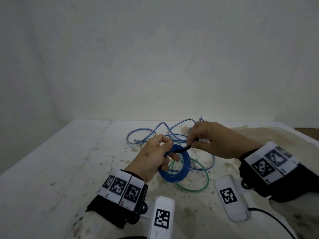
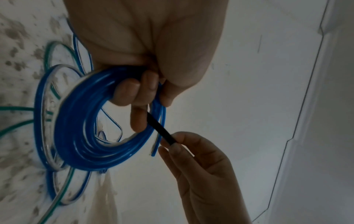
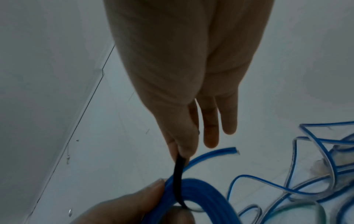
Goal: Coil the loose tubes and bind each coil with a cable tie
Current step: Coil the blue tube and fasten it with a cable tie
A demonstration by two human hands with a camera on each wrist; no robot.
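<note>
Head view shows the left hand (image 1: 151,157) curled round the blue coil (image 1: 179,171) above the table (image 1: 51,169), while the right hand (image 1: 212,140) pinches the black cable tie (image 1: 185,149), whose length runs from the coil's top rightward to those fingertips.

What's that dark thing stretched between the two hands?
A black cable tie runs from the blue coil gripped by the left hand to the pinching right hand. The left wrist view shows it best.
</note>
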